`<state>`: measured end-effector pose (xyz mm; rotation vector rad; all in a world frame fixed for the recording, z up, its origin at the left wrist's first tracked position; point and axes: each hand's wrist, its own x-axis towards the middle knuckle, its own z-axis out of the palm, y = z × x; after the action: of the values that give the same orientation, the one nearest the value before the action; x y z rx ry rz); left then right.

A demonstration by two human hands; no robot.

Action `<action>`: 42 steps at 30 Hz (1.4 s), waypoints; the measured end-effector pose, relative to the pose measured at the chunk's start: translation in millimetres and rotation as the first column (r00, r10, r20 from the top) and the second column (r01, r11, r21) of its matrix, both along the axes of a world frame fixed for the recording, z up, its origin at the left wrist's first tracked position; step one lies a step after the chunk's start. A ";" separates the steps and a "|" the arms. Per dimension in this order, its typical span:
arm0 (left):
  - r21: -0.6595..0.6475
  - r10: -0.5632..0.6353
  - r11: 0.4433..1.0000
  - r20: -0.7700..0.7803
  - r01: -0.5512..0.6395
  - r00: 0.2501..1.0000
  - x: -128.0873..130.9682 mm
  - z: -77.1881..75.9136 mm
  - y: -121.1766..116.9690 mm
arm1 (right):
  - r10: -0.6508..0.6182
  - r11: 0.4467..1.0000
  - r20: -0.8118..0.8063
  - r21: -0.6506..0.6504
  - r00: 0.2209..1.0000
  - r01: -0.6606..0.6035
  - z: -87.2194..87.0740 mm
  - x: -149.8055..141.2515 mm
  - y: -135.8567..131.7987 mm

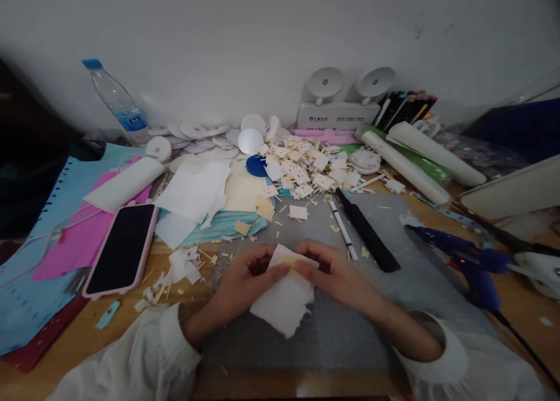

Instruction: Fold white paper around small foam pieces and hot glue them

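Between my two hands is a white sheet of paper (284,304) with a torn, ragged lower edge. My left hand (251,269) pinches it from the left, thumb on top and fingers curled behind. My right hand (330,269) pinches it from the right in the same way. The two thumb tips almost meet near the paper's upper middle, where a yellowish patch shows. Below the paper lies a grey cutting mat (350,337). Just beyond my hands sits a small cream paper card (298,212). A white pen (343,229) and a black utility knife (367,232) lie to the right.
A heap of small paper pieces on sticks (301,164) covers the back middle. At left are a phone (120,249), coloured paper (74,232) and a water bottle (116,97). A blue glue gun (468,261) with its cord lies right; white rolls (405,164) stand behind.
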<state>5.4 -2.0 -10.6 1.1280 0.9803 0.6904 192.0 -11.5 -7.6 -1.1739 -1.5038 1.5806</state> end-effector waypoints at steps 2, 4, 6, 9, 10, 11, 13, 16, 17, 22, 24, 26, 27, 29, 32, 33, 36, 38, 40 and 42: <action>0.026 0.005 1.000 -0.014 -0.004 1.000 0.0 -1.3 0.6 | -0.020 1.000 -0.004 0.009 1.000 0.020 -0.9 -1.0 0.1; 0.063 0.012 0.998 -0.024 -0.011 1.000 -0.7 -3.0 1.5 | -0.046 0.999 -0.023 0.005 0.999 0.046 -2.0 -1.7 0.3; 0.108 0.021 0.994 -0.035 -0.017 0.999 -1.7 -4.1 2.2 | -0.068 0.998 -0.031 0.005 0.997 0.068 -2.8 -2.6 0.0; 0.156 0.026 0.988 -0.088 -0.012 0.996 -3.2 -3.8 1.8 | -0.079 0.997 -0.025 0.010 0.997 0.079 -2.4 -4.7 -1.9; 0.157 0.018 0.988 -0.108 -0.001 0.994 -3.5 -3.2 1.3 | -0.078 0.997 -0.028 0.010 0.997 0.079 -1.7 -5.6 -2.8; 0.152 0.009 0.988 -0.125 0.011 0.992 -3.8 -2.5 0.6 | -0.076 0.997 -0.037 0.006 0.996 0.076 -0.9 -6.6 -3.6; 0.143 -0.017 0.989 -0.151 0.038 0.988 -4.1 -0.7 -0.8 | -0.067 0.998 -0.050 -0.011 0.997 0.066 0.8 -8.1 -5.0; 0.165 -0.017 0.985 -0.184 0.047 0.983 -4.0 1.2 -2.4 | -0.068 0.997 -0.031 -0.022 0.997 0.067 2.1 -8.7 -5.6; 0.179 -0.008 0.983 -0.188 0.042 0.982 -4.0 1.4 -2.7 | -0.073 0.997 -0.024 -0.021 0.997 0.072 1.9 -8.5 -5.5; 0.159 0.042 0.987 -0.170 -0.015 0.984 -4.3 0.3 -1.4 | -0.088 0.995 -0.087 -0.055 0.992 0.084 -2.8 -7.9 -5.1; 0.191 0.049 0.981 -0.189 -0.012 0.981 -4.6 0.8 -0.3 | -0.085 0.994 -0.115 -0.080 0.990 0.076 -4.5 -8.3 -5.8; 0.247 0.046 0.969 -0.228 0.012 0.973 -5.2 1.9 0.5 | -0.087 0.993 -0.129 -0.090 0.988 0.076 -5.0 -8.7 -6.6; 0.262 0.038 0.965 -0.246 0.029 0.969 -5.6 2.4 0.7 | -0.089 0.993 -0.131 -0.091 0.987 0.078 -4.7 -8.7 -6.9; 0.255 0.005 0.965 -0.269 0.066 0.963 -6.5 2.9 0.4 | -0.082 0.993 -0.133 -0.096 0.988 0.069 -3.3 -8.4 -7.3; 0.214 -0.054 0.970 -0.262 0.112 0.964 -7.1 2.7 -0.6 | -0.073 0.991 -0.132 -0.119 0.989 0.058 -0.8 -7.3 -7.4; 0.208 -0.059 0.971 -0.259 0.115 0.964 -6.9 2.8 -1.0 | -0.077 0.990 -0.128 -0.125 0.989 0.061 -0.2 -6.9 -7.4; 0.216 0.007 0.975 -0.260 0.052 0.965 -5.7 4.0 -1.4 | -0.092 0.989 -0.119 -0.126 0.989 0.077 0.6 -5.9 -7.1; 0.204 0.061 0.979 -0.259 -0.007 0.964 -5.2 4.8 -1.2 | -0.090 0.990 -0.136 -0.121 0.987 0.073 0.6 -5.9 -6.7; 0.168 0.069 0.985 -0.244 -0.028 0.967 -5.2 4.9 -0.9 | -0.076 0.990 -0.159 -0.127 0.984 0.056 0.8 -6.8 -6.6; 0.144 0.052 0.989 -0.234 -0.018 0.971 -5.7 4.3 -0.8 | -0.058 0.989 -0.169 -0.147 0.984 0.033 1.5 -7.9 -6.9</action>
<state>-0.3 -2.8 -6.3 1.3428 1.1708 0.6714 184.1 -18.3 -6.2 -1.1093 -1.2604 1.7358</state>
